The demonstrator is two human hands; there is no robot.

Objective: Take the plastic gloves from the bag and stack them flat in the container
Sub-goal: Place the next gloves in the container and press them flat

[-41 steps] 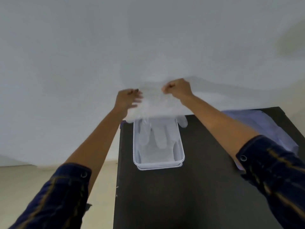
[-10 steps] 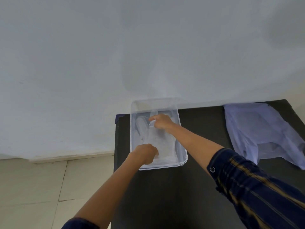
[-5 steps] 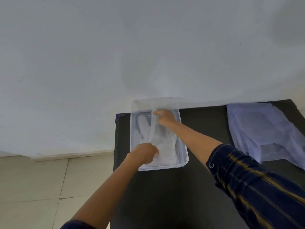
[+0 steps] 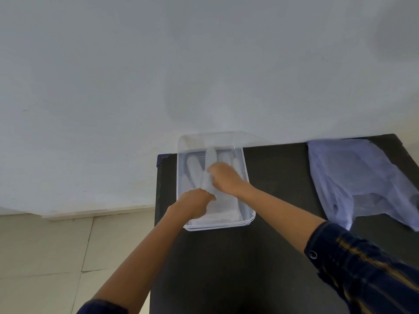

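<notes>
A clear plastic container (image 4: 248,219) stands at the far left of the black table (image 4: 260,257). Translucent plastic gloves (image 4: 195,168) lie inside it, fingers pointing to the wall. My left hand (image 4: 192,206) rests at the near end of the container, closed on the cuff of the top glove. My right hand (image 4: 223,176) is over the middle of the container, fingers pinched on the same glove near its finger bases. A pale lilac plastic bag (image 4: 362,177) lies flat at the table's far right, away from both hands.
The table's far edge meets a white wall (image 4: 204,64). Left of the table the tiled floor (image 4: 56,257) shows, well below its left edge. Dark bare tabletop lies between the container and the bag and in front of the container.
Four seconds ago both hands held a glove spread above the container's far end. Since then they lowered it inside. In the last half second my right hand slid back toward me along the glove.
</notes>
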